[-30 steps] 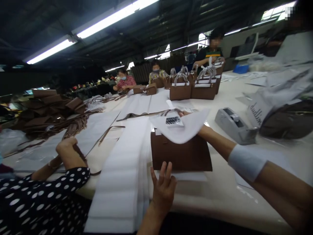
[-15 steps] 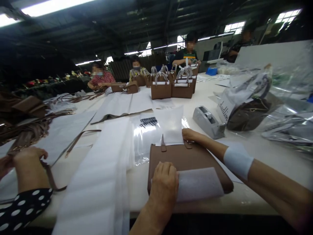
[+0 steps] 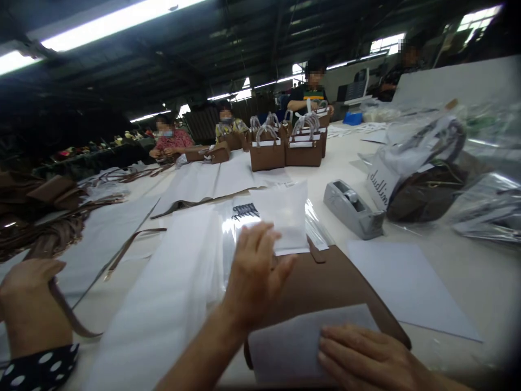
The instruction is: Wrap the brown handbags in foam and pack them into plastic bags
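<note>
A brown handbag (image 3: 313, 282) lies flat on the table before me, a brown handle tab (image 3: 317, 252) showing at its top edge. Across its lower part is a white translucent sheet (image 3: 285, 347). My right hand (image 3: 362, 350) lies flat on that sheet, fingers stretched out. Over the bag's upper left corner is my left hand (image 3: 256, 266), its fingers apart and holding nothing; whether it touches the bag I cannot tell. Beyond it, clear plastic bags with dark lettering (image 3: 246, 210) and a white sheet (image 3: 287, 217) lie at the bag's top, hiding part of it.
A grey tape dispenser (image 3: 354, 209) and a white card (image 3: 415, 288) lie to the right, with a plastic-wrapped bag (image 3: 427, 190) beyond. White sheets (image 3: 163, 282) are stacked at left, beside a co-worker's hand (image 3: 30, 282) with straps. Brown handbags (image 3: 268, 155) stand farther back.
My right hand has left the bag's top edge and come down onto the white sheet. My left hand has let go of the sheet and moved up, opening. The bag's lower edge is nearer me.
</note>
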Demonstrator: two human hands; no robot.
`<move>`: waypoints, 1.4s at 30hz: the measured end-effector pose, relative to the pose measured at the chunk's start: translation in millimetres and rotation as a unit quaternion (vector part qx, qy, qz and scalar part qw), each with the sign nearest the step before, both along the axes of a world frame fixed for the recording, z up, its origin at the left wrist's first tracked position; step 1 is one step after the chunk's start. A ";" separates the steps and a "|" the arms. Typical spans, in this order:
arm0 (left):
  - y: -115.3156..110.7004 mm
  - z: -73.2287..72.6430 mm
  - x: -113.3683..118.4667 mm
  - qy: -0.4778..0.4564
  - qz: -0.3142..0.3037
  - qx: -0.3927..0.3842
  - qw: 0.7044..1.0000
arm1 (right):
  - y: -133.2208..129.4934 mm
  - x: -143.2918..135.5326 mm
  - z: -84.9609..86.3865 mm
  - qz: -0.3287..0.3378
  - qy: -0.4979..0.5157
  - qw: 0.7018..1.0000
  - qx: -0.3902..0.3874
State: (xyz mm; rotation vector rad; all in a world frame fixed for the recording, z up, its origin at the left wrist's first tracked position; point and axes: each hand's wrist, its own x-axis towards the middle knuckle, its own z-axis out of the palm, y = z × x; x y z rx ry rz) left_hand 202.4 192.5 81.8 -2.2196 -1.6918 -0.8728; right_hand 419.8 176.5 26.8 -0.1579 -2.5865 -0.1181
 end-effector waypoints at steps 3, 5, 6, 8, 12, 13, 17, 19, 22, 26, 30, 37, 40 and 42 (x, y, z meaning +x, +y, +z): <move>80.4 39.5 -2.5 0.114 0.026 -0.069 0.991 | 4.2 3.2 7.9 -0.018 -0.041 0.999 -0.004; 126.5 53.9 2.3 0.162 -0.015 -0.219 0.962 | 5.3 4.8 13.7 -0.031 -0.048 0.998 -0.008; 141.5 57.6 6.1 0.173 -0.037 -0.264 0.948 | 5.8 5.1 15.4 -0.035 -0.050 0.998 -0.013; 150.2 59.5 15.9 0.180 -0.081 -0.300 0.933 | 7.5 5.1 15.0 -0.030 -0.047 0.998 -0.032; 91.2 41.9 39.2 0.171 -0.218 -0.295 0.915 | 9.6 3.8 0.5 -0.001 -0.046 0.991 -0.126; 68.5 31.9 43.4 0.171 -0.259 -0.274 0.910 | 9.3 3.0 -4.9 0.002 -0.046 0.987 -0.153; -3.6 -25.8 48.3 0.128 -0.236 -0.160 0.950 | 9.9 -2.0 -24.8 0.006 -0.011 0.977 -0.212; -17.7 -51.2 46.0 0.113 -0.197 -0.134 0.965 | 13.8 -2.1 -30.0 0.010 -0.007 0.983 -0.185; -18.7 -66.4 41.4 0.086 -0.170 -0.159 0.969 | 20.9 8.4 -33.6 0.002 0.012 0.998 -0.061; -15.2 -60.5 37.4 0.116 -0.183 -0.147 0.965 | 22.5 33.8 -42.3 -0.082 0.109 0.990 0.047; -17.9 -61.8 36.6 0.192 -0.218 -0.043 0.956 | 19.0 42.4 -54.7 -0.158 0.147 0.976 0.008; -18.1 -66.1 34.4 0.245 -0.277 0.014 0.929 | 20.1 38.4 -60.9 -0.203 0.172 0.963 -0.035; -16.9 -63.6 33.8 0.248 -0.281 0.024 0.927 | 20.8 39.9 -62.5 -0.210 0.168 0.962 -0.039; -16.4 -61.0 34.4 0.248 -0.286 0.033 0.925 | 21.2 40.5 -63.7 -0.210 0.171 0.961 -0.047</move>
